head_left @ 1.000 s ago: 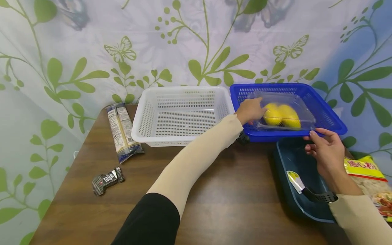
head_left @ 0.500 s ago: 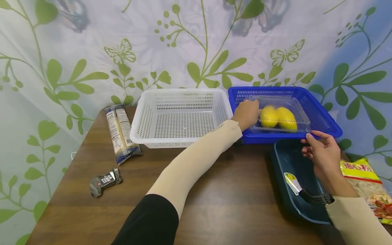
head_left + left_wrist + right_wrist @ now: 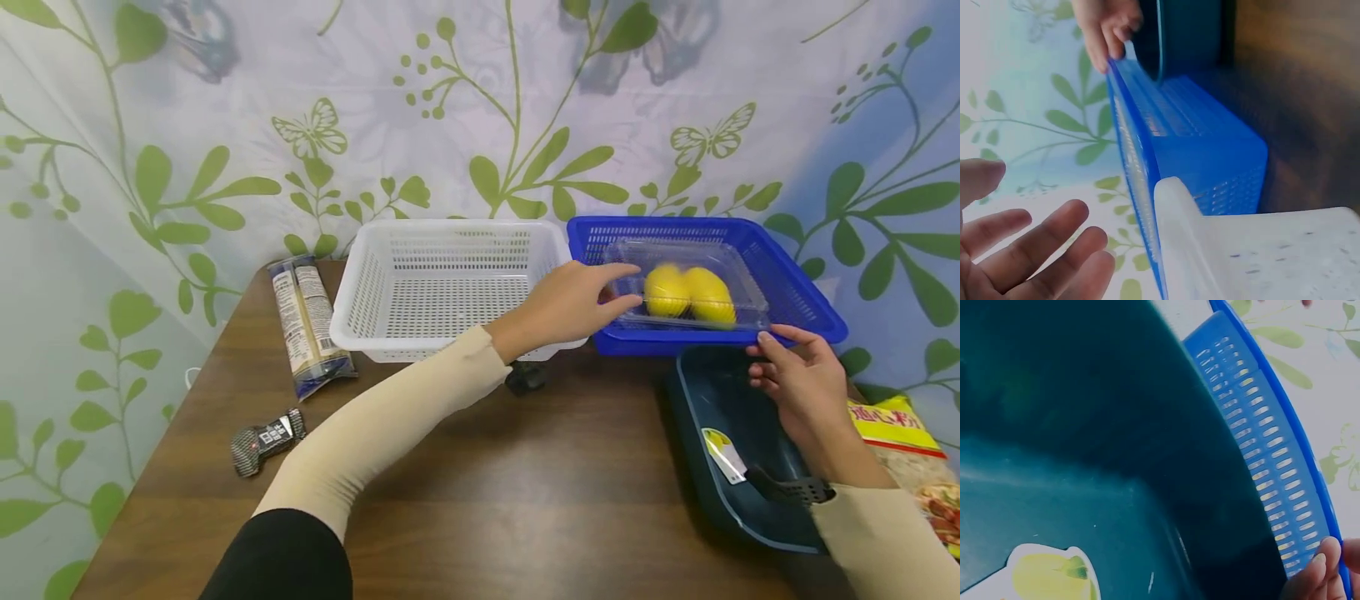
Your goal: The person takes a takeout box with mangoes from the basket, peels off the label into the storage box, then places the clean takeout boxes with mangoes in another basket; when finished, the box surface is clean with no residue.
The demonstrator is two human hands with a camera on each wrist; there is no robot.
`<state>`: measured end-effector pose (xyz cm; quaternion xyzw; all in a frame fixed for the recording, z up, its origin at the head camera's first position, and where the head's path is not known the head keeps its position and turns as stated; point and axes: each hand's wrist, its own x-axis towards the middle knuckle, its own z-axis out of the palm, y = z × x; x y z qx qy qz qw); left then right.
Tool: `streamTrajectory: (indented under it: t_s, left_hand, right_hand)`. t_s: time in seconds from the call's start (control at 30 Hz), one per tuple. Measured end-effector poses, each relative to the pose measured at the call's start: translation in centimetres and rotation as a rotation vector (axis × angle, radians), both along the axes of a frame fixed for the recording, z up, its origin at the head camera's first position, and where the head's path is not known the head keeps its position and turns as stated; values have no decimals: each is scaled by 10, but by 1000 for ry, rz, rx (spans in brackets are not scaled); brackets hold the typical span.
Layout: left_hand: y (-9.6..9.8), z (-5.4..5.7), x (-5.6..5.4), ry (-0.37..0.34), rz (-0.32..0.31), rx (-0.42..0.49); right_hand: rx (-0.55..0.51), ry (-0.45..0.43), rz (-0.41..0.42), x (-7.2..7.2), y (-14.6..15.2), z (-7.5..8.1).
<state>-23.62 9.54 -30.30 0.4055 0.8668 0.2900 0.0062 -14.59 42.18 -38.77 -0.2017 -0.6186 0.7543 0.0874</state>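
My left hand [image 3: 566, 304] reaches over the right end of the white basket [image 3: 457, 287]. Its thumb and index finger are spread at the left edge of a clear plastic container [image 3: 742, 283] and hold nothing. The left wrist view shows the same hand [image 3: 1047, 262] with its fingers apart. Two yellow lemon-like fruits [image 3: 708, 296] lie inside the container, which sits in the blue basket [image 3: 806, 304]. My right hand [image 3: 806, 383] is at the basket's front right; in the right wrist view its fingers [image 3: 1329, 553] pinch the blue rim.
A dark teal bin [image 3: 693, 433] stands below the blue basket, with a lemon-printed label [image 3: 722, 454] inside. Beside it lies a yellow-topped pasta packet [image 3: 907, 450]. Farther left are a long noodle packet [image 3: 307, 321] and a small dark wrapped item [image 3: 266, 442].
My left hand has drawn back left from the container and its fingers have spread. The container has settled in the blue basket. My right hand keeps its hold on the rim.
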Motion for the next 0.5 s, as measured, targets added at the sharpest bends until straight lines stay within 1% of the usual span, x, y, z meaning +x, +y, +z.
streamTrajectory:
  t_s: [0.13, 0.27, 0.33, 0.43, 0.5]
  left_hand:
    - [-32, 0, 22, 2, -19, 37]
    - [-62, -3, 42, 23, -14, 50]
    - [-76, -4, 51, 39, -11, 58]
    - [-97, -7, 63, 56, -3, 69]
    - [-111, -10, 70, 64, 4, 69]
  right_hand:
    - [-11, -16, 53, -1, 7, 4]
    - [-67, 37, 141, 2, 13, 5]
    - [-89, 80, 208, 5, 15, 5]
    - [-98, 138, 334, 8, 13, 9]
    - [-64, 181, 424, 11, 6, 15]
